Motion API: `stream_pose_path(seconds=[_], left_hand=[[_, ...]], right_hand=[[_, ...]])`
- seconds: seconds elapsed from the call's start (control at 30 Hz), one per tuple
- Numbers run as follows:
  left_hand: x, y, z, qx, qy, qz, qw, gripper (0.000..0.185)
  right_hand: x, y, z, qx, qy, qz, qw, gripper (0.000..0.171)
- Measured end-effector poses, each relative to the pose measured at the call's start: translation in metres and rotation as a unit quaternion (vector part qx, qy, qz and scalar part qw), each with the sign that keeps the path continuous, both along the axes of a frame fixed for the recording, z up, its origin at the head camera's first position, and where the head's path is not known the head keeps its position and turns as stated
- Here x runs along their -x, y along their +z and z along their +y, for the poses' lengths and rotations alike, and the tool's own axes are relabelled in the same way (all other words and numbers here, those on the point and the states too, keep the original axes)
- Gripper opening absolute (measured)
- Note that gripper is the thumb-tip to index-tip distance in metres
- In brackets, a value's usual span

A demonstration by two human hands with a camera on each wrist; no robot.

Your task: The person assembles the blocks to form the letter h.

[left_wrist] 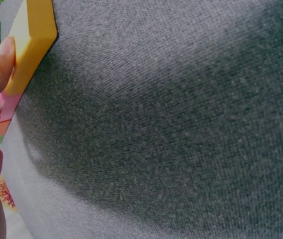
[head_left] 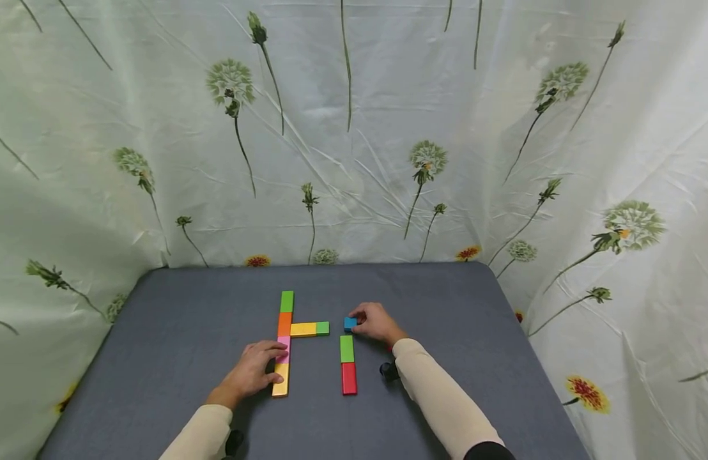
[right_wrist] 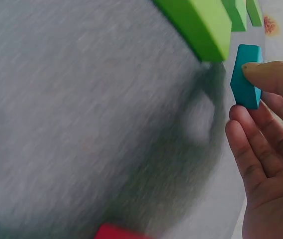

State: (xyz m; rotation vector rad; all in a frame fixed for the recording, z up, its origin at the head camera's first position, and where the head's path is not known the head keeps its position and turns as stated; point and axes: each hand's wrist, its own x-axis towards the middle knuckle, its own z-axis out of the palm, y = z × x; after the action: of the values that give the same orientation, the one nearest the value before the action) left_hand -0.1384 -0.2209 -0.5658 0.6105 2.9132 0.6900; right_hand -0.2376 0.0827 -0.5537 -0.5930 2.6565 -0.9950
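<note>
My right hand (head_left: pixel 377 322) pinches a small blue block (head_left: pixel 350 324) between thumb and fingers, just beyond the far end of a green block (head_left: pixel 346 349). That green block lies end to end with a red block (head_left: pixel 349 379). My left hand (head_left: pixel 253 369) rests along a column of blocks on the left, its fingers on the pink block (head_left: pixel 282 345) and its thumb against the yellow block (left_wrist: pixel 34 30). Farther up the column are an orange block (head_left: pixel 285 324) and a green one. From its right side a yellow block (head_left: pixel 303 329) and a short green block (head_left: pixel 322 328) stick out.
The grey cloth-covered table (head_left: pixel 457 306) lies under everything. Beside the right wrist, a red block (right_wrist: pixel 121 233) is mostly hidden by the arm in the head view. A flowered curtain (head_left: pixel 365 128) hangs behind the table and along both sides.
</note>
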Motion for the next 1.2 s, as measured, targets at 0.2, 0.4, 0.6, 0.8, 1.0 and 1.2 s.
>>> stream_pose_path(seconds=[0.2,0.4,0.6,0.8,1.0,1.2], left_hand=[[0.001,-0.001,0.000,-0.003,0.008,-0.011,0.9999,0.052],[0.001,-0.001,0.001,-0.007,0.016,-0.028,0.9995,0.051],[-0.001,-0.001,0.001,-0.005,0.021,-0.032,0.9992,0.051],[-0.002,0.000,0.001,-0.012,0.026,-0.029,0.9992,0.051],[-0.002,0.001,0.001,-0.015,0.028,-0.029,0.9991,0.051],[-0.002,0.002,0.001,-0.015,0.024,-0.030,0.9992,0.050]], right_hand=[[0.006,0.003,-0.016,-0.002,-0.004,-0.020,1.000,0.024],[0.010,0.001,-0.026,-0.015,0.009,-0.034,0.999,0.025],[0.016,-0.005,-0.031,-0.005,0.015,-0.050,0.999,0.025],[0.023,-0.017,-0.032,0.011,0.029,-0.047,0.998,0.023],[0.015,-0.009,-0.036,0.005,0.004,-0.057,0.998,0.025],[0.013,-0.010,-0.037,0.003,0.007,-0.044,0.999,0.024]])
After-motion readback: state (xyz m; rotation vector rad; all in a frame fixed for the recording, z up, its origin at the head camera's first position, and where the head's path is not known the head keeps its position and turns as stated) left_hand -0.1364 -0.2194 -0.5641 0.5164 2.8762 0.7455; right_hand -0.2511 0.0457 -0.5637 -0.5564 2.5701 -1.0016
